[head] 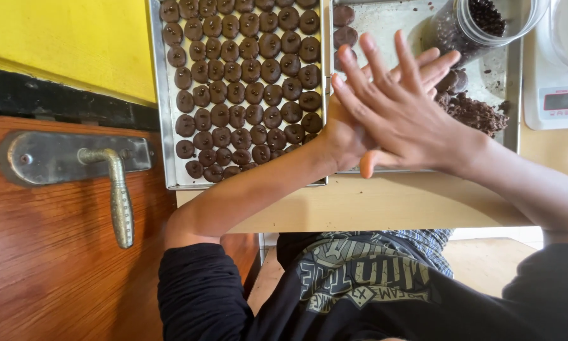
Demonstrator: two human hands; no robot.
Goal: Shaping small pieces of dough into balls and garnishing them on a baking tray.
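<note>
My right hand (400, 110) lies flat on top of my left hand (342, 137), palms pressed together and fingers spread, above the seam between two metal trays. Whatever lies between the palms is hidden. The left tray (160, 126) is packed with rows of small round dark chocolate cookies (246, 69), each with a chip in the middle. The right tray (391, 19) holds a few of the same rounds (342, 25) at its far left. A crumbly heap of dark dough (478, 113) lies just right of my hands.
A clear jar of chocolate chips (479, 22) stands at the back of the right tray. A white kitchen scale (558, 101) sits at the far right. The trays rest on a pale table (385, 205). A wooden door with a metal handle (116, 196) is at the left.
</note>
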